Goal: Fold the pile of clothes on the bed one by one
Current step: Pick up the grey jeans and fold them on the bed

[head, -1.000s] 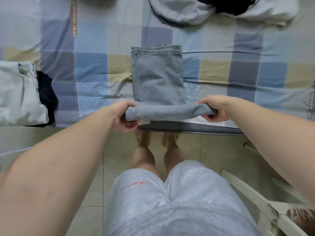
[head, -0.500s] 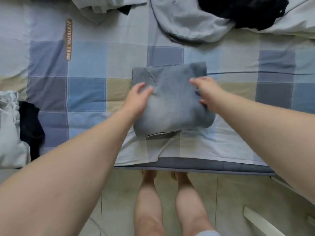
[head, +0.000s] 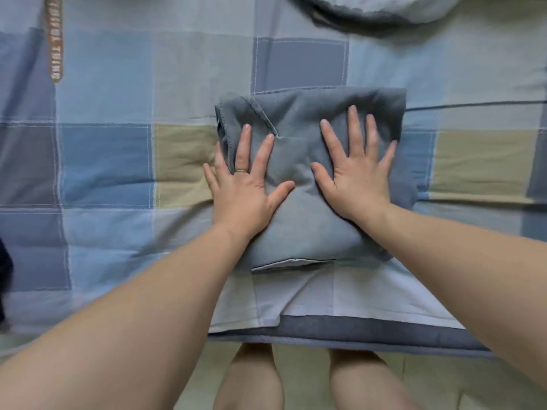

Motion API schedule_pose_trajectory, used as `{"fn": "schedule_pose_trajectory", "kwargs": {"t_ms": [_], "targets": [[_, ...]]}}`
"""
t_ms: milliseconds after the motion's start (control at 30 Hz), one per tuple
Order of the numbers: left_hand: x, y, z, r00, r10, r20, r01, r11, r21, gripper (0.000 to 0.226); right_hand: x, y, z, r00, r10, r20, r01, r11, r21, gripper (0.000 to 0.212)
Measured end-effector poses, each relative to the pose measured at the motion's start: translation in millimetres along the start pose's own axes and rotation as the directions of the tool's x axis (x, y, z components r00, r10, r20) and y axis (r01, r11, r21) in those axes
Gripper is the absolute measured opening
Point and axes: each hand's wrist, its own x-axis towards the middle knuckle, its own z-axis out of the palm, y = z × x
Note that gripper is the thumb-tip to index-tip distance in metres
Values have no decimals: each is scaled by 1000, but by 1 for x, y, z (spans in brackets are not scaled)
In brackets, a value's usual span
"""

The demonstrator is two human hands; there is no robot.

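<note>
Both hands, left (head: pixel 247 190) and right (head: pixel 356 176), press flat, fingers spread wide, on the folded grey garment (head: pixel 307 229) on the bed (head: pixel 103 161).

1. The left hand (head: pixel 245 187) lies flat, palm down. Its fingers are straight and splayed toward 12 o'clock, thumb out to 2 o'clock, with a ring (head: pixel 241 170) on one finger.
2. The right hand (head: pixel 361 179) mirrors it just beside, fingers fanned toward 12 and thumb angled to 10 o'clock.
3. The left forearm (head: pixel 142 306) reaches in from 7 o'clock, the right forearm (head: pixel 458 261) from 4 o'clock, both bare and extended.
4. Down at 6 o'clock are the bare legs (head: pixel 248 380).
</note>
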Motion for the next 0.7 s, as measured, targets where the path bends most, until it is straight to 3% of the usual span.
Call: {"fn": "schedule_pose_trajectory", "kwargs": {"t_ms": [100, 167, 233, 300, 367, 400, 500, 533, 600, 700], "targets": [[-6, 6, -22, 1000, -27, -1, 26, 994, -109, 106, -7, 7, -25, 996, 46, 71, -56, 987, 151, 87], [-12, 12, -33, 992, -120, -38, 107, 960, -260, 121, -18, 19, -37, 968, 236, 83, -250, 929, 273, 100], [-17, 18, -41, 957, -289, -33, 253, 882, -397, 127, -26, 34, -42, 890, 440, 119, -450, 805, 386, 107], [-22, 22, -41, 866, -493, 81, 461, 727, -509, 122, -32, 47, -45, 837, 508, 205, -542, 714, 444, 100], [-23, 22, -40, 773, -596, 215, 599, 577, -555, 103, -33, 57, -46, 803, 485, 347, -592, 578, 562, 84], [-23, 20, -42, 745, -613, 262, 636, 537, -554, 93, -32, 60, -49, 780, 460, 425, -618, 460, 637, 78], [-27, 12, -64, 700, -584, 412, 693, 413, -592, 78, -34, 62, -72, 680, 313, 663, -723, 142, 676, 60], [-30, 12, -72, 690, -555, 465, 708, 383, -593, 74, -35, 61, -81, 639, 264, 723, -763, 96, 639, 49], [-49, 18, -104, 671, -497, 550, 735, 344, -584, 67, -48, 55, -115, 568, 207, 796, -822, 102, 560, 31], [-93, 31, -166, 655, -413, 633, 750, 247, -614, 60, -79, 39, -179, 503, 158, 849, -863, 149, 483, 27]]}}
